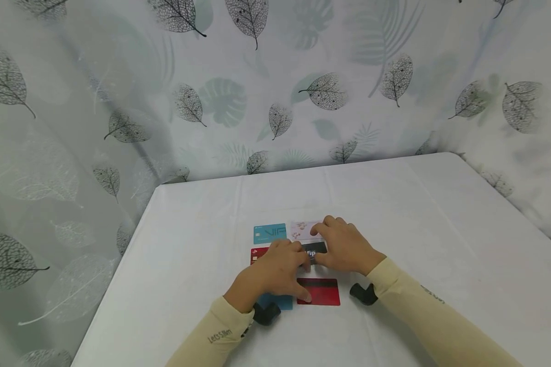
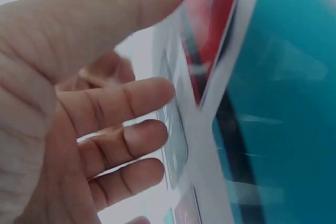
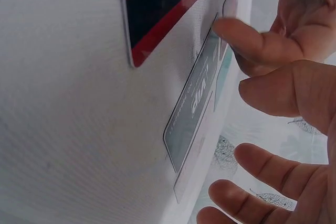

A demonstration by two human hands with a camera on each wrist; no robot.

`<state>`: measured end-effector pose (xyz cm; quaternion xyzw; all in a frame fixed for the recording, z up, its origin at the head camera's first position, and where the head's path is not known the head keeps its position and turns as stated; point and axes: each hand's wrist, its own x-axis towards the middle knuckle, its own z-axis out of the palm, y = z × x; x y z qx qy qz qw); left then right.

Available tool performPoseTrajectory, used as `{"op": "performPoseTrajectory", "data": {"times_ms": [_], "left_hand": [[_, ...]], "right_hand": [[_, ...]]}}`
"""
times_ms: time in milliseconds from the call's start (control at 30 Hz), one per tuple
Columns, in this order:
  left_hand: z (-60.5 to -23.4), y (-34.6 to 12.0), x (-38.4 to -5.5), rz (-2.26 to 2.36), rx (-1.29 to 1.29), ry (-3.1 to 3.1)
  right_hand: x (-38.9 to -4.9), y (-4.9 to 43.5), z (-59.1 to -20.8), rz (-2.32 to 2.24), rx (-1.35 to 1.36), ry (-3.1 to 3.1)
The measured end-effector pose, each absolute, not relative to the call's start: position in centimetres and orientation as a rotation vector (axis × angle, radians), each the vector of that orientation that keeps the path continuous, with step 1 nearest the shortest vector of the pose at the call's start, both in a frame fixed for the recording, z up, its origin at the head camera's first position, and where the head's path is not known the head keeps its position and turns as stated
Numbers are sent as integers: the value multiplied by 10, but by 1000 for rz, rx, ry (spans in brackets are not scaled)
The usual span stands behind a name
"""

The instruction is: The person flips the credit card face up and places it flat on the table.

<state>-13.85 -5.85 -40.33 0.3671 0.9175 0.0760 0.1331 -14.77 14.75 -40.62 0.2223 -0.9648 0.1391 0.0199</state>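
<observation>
Several cards lie flat in two columns. My left hand (image 1: 277,267) is over the middle, its thumb at the red striped card (image 1: 325,294) and its index finger by the left edge of the dark VIP card (image 1: 319,247). It partly covers a red chip card (image 1: 258,253) and a blue card (image 1: 283,303). On the right, my right hand (image 1: 346,247) has its thumb near the dark card and its loosely bent fingers over the edge of a pale floral card (image 1: 300,230). A light-blue VIP card (image 1: 269,233) lies at the upper left. Neither hand grips a card.
The cards lie on a white-covered table (image 1: 202,229). Leaf-patterned cloth (image 1: 280,66) hangs behind and beside it. A black wrist device (image 1: 267,314) sits under the left wrist, another black device (image 1: 364,294) under the right.
</observation>
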Motion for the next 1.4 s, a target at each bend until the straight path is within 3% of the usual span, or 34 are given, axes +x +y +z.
{"op": "performPoseTrajectory", "data": {"times_ms": [1400], "left_hand": [[-397,-43,-115,93,1056,2651]], "right_hand": [[-144,148,-406,572,692,-3053]]}}
